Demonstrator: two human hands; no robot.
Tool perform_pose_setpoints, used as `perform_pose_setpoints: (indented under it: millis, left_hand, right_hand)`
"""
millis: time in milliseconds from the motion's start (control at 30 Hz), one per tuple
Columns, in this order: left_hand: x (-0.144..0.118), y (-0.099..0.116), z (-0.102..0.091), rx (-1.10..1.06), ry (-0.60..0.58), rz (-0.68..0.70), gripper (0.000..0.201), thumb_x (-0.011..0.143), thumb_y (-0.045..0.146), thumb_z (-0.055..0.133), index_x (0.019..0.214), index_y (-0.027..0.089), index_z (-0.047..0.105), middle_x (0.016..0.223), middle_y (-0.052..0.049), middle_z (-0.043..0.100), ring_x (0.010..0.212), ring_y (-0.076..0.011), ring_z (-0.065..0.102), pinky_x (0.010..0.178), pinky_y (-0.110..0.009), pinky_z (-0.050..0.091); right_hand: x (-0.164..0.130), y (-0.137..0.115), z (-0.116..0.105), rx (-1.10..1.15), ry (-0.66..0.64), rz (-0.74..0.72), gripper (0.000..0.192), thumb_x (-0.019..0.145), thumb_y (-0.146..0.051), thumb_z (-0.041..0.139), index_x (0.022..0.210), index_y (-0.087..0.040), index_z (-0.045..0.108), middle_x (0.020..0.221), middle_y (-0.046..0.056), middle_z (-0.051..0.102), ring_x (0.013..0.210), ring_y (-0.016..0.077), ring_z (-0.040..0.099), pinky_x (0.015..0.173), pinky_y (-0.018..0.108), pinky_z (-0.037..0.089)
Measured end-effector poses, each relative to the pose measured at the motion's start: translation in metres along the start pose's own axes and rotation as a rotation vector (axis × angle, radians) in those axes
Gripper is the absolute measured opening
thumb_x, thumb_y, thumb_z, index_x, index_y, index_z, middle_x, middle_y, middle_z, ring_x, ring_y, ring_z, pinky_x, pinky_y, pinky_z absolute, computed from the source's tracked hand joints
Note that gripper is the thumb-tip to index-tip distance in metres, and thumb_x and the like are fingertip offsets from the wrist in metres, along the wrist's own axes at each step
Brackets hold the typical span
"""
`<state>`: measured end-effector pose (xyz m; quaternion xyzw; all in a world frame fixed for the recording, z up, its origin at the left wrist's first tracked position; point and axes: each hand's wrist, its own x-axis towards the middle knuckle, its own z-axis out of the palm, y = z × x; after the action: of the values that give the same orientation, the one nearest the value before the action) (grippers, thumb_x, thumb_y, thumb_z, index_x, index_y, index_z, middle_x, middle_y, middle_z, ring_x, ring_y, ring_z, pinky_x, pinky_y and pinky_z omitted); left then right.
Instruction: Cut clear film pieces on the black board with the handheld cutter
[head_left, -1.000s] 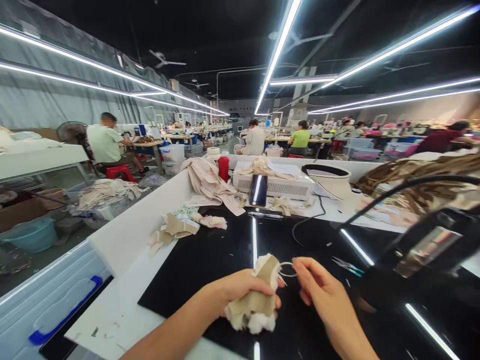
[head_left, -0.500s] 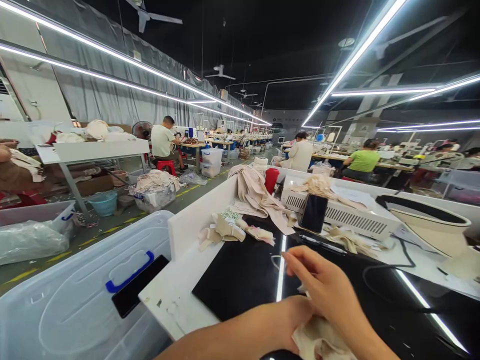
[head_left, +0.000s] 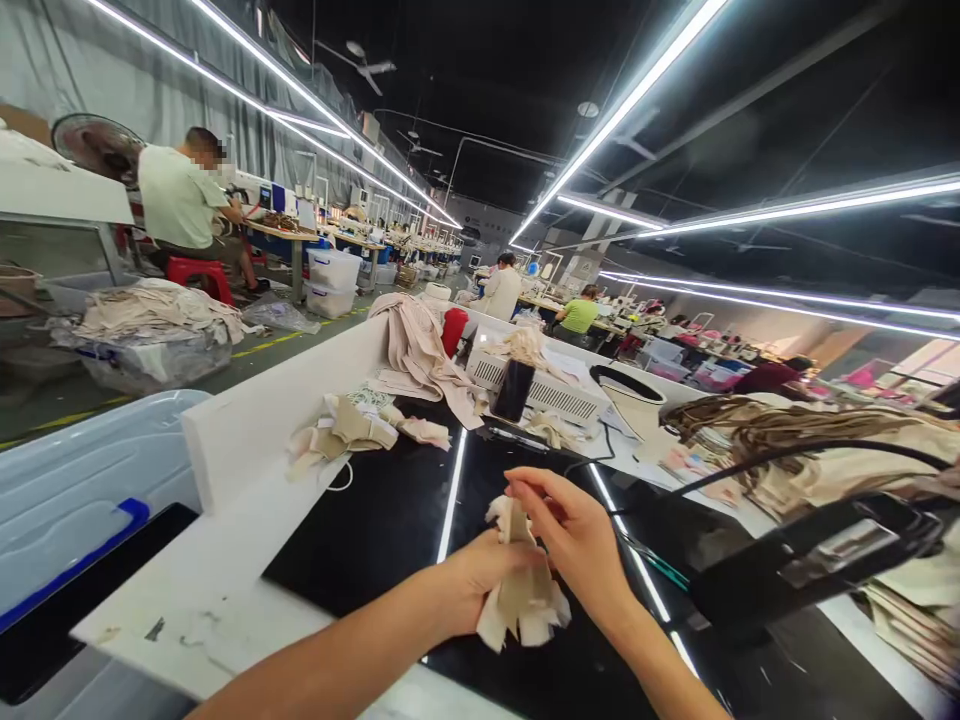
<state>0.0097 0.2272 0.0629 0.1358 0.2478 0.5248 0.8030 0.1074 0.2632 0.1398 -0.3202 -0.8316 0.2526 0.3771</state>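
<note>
Over the black mat (head_left: 360,530), both hands grip, seemingly, fabric pieces (head_left: 521,600).

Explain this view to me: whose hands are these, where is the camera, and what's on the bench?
There is no machine here, only a person's two bare hands. The one camera sits on that person's head and looks forward and down. The left hand grips a small bundle of beige and white fabric pieces. The right hand pinches the top of that bundle with its fingertips. Below them is a glossy black mat on a white bench. Further back on the mat lie loose fabric scraps, a draped pink cloth, a dark phone leaning on a white vented box, and a red bottle. Other people sit at benches behind.
</note>
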Motion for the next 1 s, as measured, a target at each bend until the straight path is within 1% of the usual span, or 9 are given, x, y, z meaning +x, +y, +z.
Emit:
perform_pose_setpoints:
  millis: [67, 133, 200, 300, 467, 567, 667, 800, 1000]
  left_hand:
    - [-0.004, 0.001, 0.0, 0.002, 0.021, 0.001, 0.036, 0.072, 0.016, 0.085, 0.102, 0.015, 0.065, 0.082, -0.005, 0.072, 0.065, -0.0186, 0.069, 0.064, -0.028, 0.052]
    - [-0.007, 0.004, -0.001, -0.01, 0.055, -0.036, 0.035, 0.079, 0.028, 0.082, 0.106, 0.017, 0.064, 0.087, -0.006, 0.072, 0.066, -0.0193, 0.07, 0.062, -0.029, 0.053]
    - [-0.008, 0.007, -0.002, -0.018, 0.082, -0.084, 0.032, 0.085, 0.037, 0.076, 0.107, 0.016, 0.065, 0.089, -0.007, 0.072, 0.067, -0.0205, 0.071, 0.06, -0.031, 0.055]
    - [-0.008, 0.012, -0.003, -0.034, 0.089, -0.132, 0.031, 0.088, 0.038, 0.071, 0.109, 0.016, 0.065, 0.091, -0.008, 0.072, 0.066, -0.0213, 0.071, 0.061, -0.033, 0.058]
    - [-0.007, 0.016, -0.008, -0.061, 0.064, -0.17, 0.025, 0.094, 0.036, 0.061, 0.112, 0.019, 0.065, 0.09, -0.006, 0.073, 0.068, -0.0218, 0.073, 0.063, -0.033, 0.059]
    - [-0.008, 0.016, -0.012, -0.078, 0.034, -0.195, 0.027, 0.099, 0.038, 0.054, 0.11, 0.018, 0.066, 0.086, -0.006, 0.072, 0.073, -0.0229, 0.073, 0.069, -0.035, 0.06]
    - [-0.007, 0.016, -0.015, -0.079, 0.021, -0.252, 0.032, 0.098, 0.042, 0.056, 0.104, 0.012, 0.067, 0.082, -0.009, 0.072, 0.071, -0.023, 0.073, 0.065, -0.032, 0.059]
    - [-0.006, 0.016, -0.017, -0.075, 0.045, -0.282, 0.034, 0.097, 0.044, 0.059, 0.095, 0.011, 0.068, 0.071, -0.006, 0.07, 0.059, -0.0187, 0.07, 0.054, -0.024, 0.053]
    - [-0.006, 0.016, -0.015, -0.067, 0.089, -0.293, 0.036, 0.099, 0.044, 0.056, 0.084, 0.012, 0.065, 0.062, -0.003, 0.066, 0.053, -0.0165, 0.067, 0.05, -0.023, 0.05]
  right_hand:
    - [-0.021, 0.01, -0.019, -0.03, 0.053, 0.021, 0.022, 0.096, -0.037, 0.057, 0.1, -0.024, 0.075, 0.088, 0.004, 0.076, 0.072, 0.0173, 0.071, 0.057, 0.024, 0.054]
    - [-0.041, 0.018, -0.032, -0.066, 0.082, 0.005, 0.019, 0.096, -0.035, 0.059, 0.101, -0.025, 0.074, 0.087, 0.003, 0.076, 0.069, 0.0158, 0.07, 0.055, 0.022, 0.055]
    - [-0.058, 0.024, -0.039, -0.136, 0.074, -0.072, 0.015, 0.097, -0.031, 0.06, 0.103, -0.027, 0.073, 0.091, 0.001, 0.076, 0.075, 0.015, 0.072, 0.062, 0.021, 0.057]
    - [-0.075, 0.026, -0.041, -0.262, 0.03, -0.225, 0.015, 0.098, -0.025, 0.059, 0.107, -0.029, 0.071, 0.102, 0.001, 0.075, 0.089, 0.0159, 0.071, 0.074, 0.022, 0.059]
    - [-0.083, 0.022, -0.032, -0.422, -0.002, -0.397, 0.024, 0.098, -0.026, 0.061, 0.121, -0.027, 0.065, 0.115, 0.007, 0.071, 0.104, 0.0214, 0.068, 0.088, 0.034, 0.059]
    - [-0.082, 0.024, -0.023, -0.514, -0.038, -0.402, 0.031, 0.095, -0.027, 0.063, 0.126, -0.025, 0.062, 0.122, 0.009, 0.069, 0.109, 0.0253, 0.066, 0.09, 0.04, 0.058]
    - [-0.08, 0.026, -0.015, -0.579, -0.047, -0.383, 0.036, 0.093, -0.023, 0.065, 0.128, -0.024, 0.06, 0.126, 0.009, 0.068, 0.113, 0.0273, 0.064, 0.093, 0.044, 0.056]
    - [-0.078, 0.024, -0.006, -0.623, -0.012, -0.397, 0.033, 0.091, -0.015, 0.059, 0.124, -0.024, 0.061, 0.124, 0.007, 0.071, 0.111, 0.0259, 0.065, 0.093, 0.042, 0.052]
    - [-0.076, 0.018, 0.004, -0.722, 0.061, -0.45, 0.03, 0.091, -0.012, 0.052, 0.118, -0.02, 0.064, 0.117, 0.006, 0.074, 0.105, 0.0232, 0.067, 0.093, 0.038, 0.045]
